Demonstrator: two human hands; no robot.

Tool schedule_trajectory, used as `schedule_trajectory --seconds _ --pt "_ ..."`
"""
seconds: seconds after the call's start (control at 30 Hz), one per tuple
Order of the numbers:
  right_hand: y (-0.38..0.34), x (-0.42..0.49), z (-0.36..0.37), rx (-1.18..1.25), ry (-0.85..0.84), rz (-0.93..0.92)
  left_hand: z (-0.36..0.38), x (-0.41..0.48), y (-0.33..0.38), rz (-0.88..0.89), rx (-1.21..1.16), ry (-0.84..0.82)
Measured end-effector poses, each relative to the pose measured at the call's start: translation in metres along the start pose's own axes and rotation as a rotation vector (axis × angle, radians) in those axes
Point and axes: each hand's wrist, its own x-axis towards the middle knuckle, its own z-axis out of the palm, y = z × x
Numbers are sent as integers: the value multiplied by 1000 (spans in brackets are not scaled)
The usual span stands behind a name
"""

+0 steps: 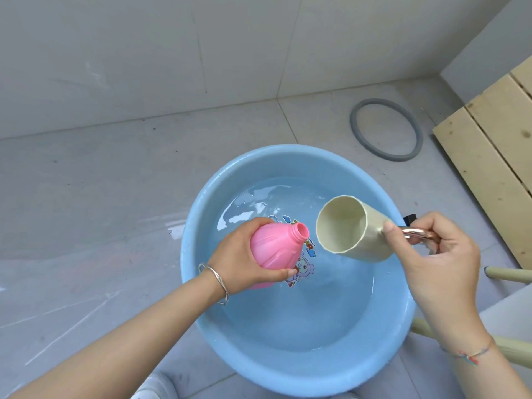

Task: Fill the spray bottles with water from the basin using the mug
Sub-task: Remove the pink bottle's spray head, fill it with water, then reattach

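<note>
Mug tipped toward the pink bottle, over the basin (201,197).

My left hand (239,263) clasps the light, slippery bottle (273,249); my right (431,254) grips the mug (354,228) by its handle.

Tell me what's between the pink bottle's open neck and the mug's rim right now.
Nothing solid: the head view shows only a bare gap between the pink bottle neck and the tilted mug, with the basin water and its cartoon sticker below.

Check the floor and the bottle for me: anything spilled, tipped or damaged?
Yes: a wet sheen lies on the floor tiles left of the blue basin, which looks like spilled water. The pink spray bottle has no spray head and is tilted in the left hand, on purpose. No damage shows.
</note>
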Motion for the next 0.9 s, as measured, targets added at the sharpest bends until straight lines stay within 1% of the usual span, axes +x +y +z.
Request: schedule_trajectory --seconds 0.1,0.2,0.43,0.73,0.9 --pt "-20 -1 -3 20 20 -71 1 0 0 13 -6 2" --pt "-33 -2 -3 -9 21 -175 1 0 0 22 6 6" --pt "-48 -6 2 -210 11 -425 1 0 2 30 27 23" --pt "-57 -8 9 -315 1 -628 2 1 3 44 25 17" --pt "-57 -8 10 -353 5 -702 1 0 3 52 24 30"
